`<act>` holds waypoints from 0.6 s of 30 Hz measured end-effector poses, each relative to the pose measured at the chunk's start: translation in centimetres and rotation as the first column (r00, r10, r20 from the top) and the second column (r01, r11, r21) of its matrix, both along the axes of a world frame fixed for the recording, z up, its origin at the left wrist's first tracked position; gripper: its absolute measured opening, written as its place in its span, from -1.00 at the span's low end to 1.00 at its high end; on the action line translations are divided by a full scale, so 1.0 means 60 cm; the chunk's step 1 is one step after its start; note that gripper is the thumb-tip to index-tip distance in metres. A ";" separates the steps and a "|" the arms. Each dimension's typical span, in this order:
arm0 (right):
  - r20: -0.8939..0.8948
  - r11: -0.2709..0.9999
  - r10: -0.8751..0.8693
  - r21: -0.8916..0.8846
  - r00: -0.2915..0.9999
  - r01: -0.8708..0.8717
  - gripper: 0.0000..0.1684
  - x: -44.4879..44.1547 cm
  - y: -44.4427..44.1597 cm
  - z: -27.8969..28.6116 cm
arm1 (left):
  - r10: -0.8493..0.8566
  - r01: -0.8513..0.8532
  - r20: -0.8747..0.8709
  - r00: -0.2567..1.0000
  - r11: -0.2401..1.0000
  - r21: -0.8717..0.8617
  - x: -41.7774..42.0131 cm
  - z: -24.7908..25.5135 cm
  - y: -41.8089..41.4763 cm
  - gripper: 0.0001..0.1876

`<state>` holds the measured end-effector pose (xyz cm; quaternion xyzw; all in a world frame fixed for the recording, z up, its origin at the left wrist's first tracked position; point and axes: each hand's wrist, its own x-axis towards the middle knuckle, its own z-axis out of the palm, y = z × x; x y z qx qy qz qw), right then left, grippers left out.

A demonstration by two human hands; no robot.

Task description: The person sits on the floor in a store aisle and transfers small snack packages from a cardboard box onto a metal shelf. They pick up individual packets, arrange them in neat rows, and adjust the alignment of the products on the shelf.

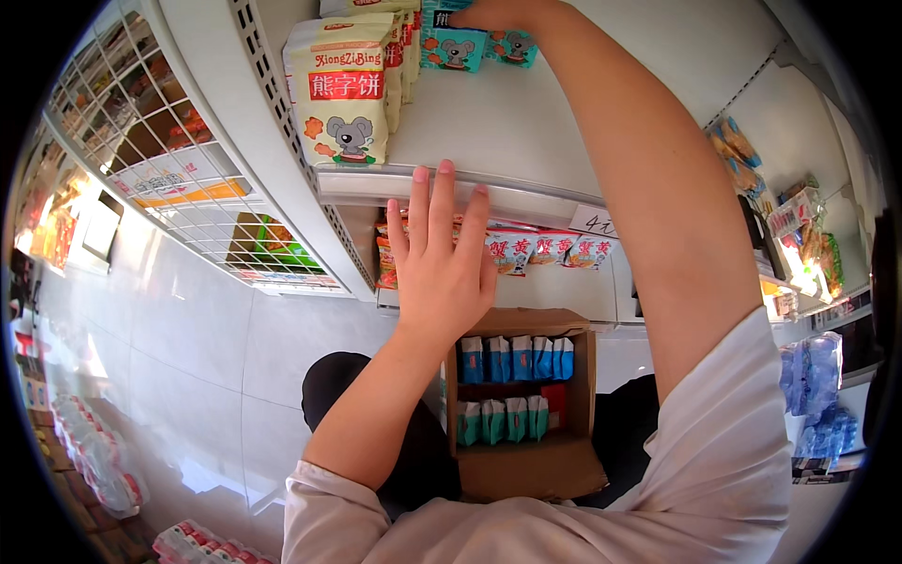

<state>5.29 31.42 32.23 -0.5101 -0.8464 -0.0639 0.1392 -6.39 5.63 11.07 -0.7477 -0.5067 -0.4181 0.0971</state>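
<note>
At the top of the view, my right hand (504, 13) is at the teal snack bags (454, 53) on the upper white shelf (486, 134); its fingers are partly cut off by the picture's top rim, so a grip cannot be made out. Cream snack bags (345, 99) stand in a row to the left of the teal ones. My left hand (444, 261) is spread, fingers apart and empty, with its fingertips over the shelf's front rail (521, 201). Below it, an open cardboard box (581, 381) between my knees holds blue bags (520, 358) and green bags (504, 421) standing in two rows.
Red and white snack packets (553, 248) lie on the lower shelf, behind a handwritten price tag (593, 221). A white wire rack (211, 158) with goods stands at left. Shrink-wrapped packs (99, 455) sit on the floor at far left. Bottled water packs (810, 374) are at right.
</note>
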 end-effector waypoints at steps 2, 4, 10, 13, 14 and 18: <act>-0.032 0.998 0.045 0.039 0.998 -0.044 -0.23 -0.004 0.007 -0.010 | 0.011 -0.011 -0.011 1.000 1.000 -0.001 -0.005 -0.002 -0.001 -0.36; -0.071 0.993 0.071 0.102 0.995 -0.064 -0.17 0.023 -0.012 -0.003 | -0.020 0.020 -0.019 1.000 1.000 0.002 0.004 0.003 0.000 -0.35; -0.052 0.981 0.165 0.106 0.985 -0.159 0.04 0.016 0.015 -0.027 | -0.015 0.014 -0.018 1.000 1.000 -0.019 0.004 0.002 -0.003 -0.34; -0.003 0.989 0.129 0.067 0.992 -0.129 0.10 0.005 -0.017 -0.023 | -0.016 0.015 -0.011 1.000 1.000 -0.021 0.001 0.003 -0.005 -0.32; 0.005 0.991 0.124 0.059 0.992 -0.124 0.11 0.003 -0.024 -0.021 | -0.018 0.017 -0.012 1.000 1.000 -0.019 0.001 0.003 -0.005 -0.32; 0.094 0.993 0.112 0.034 0.989 -0.115 0.15 0.018 -0.018 -0.025 | -0.037 0.037 -0.015 0.999 0.999 -0.014 0.007 0.004 -0.004 -0.30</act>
